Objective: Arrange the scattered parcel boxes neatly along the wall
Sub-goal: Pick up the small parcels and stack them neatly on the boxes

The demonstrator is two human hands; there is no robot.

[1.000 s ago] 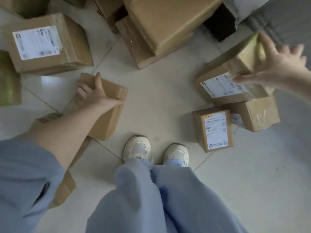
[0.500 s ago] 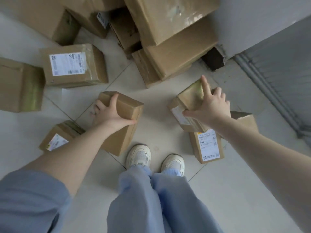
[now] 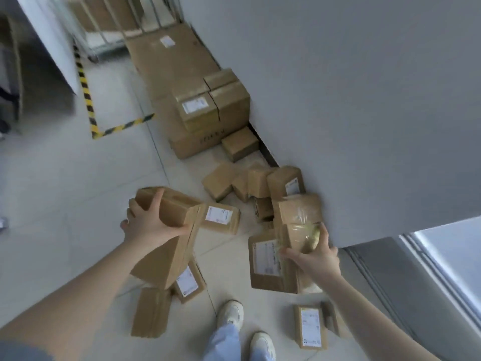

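Head view: my left grip [image 3: 148,225] clasps a long box [image 3: 169,256] by its end; my right grip [image 3: 315,256] clasps a taped box [image 3: 265,269]. Stiff cardboard, judged light; tape likely slippery.

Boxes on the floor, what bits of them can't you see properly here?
- Head view: the white label on the box at bottom right is too small to read.
- Head view: the right hand covers a corner of the taped box it grips.
- Head view: the left hand and forearm hide part of the long box it grips.
- Head view: the wire cage is blurred and cut off by the top edge.
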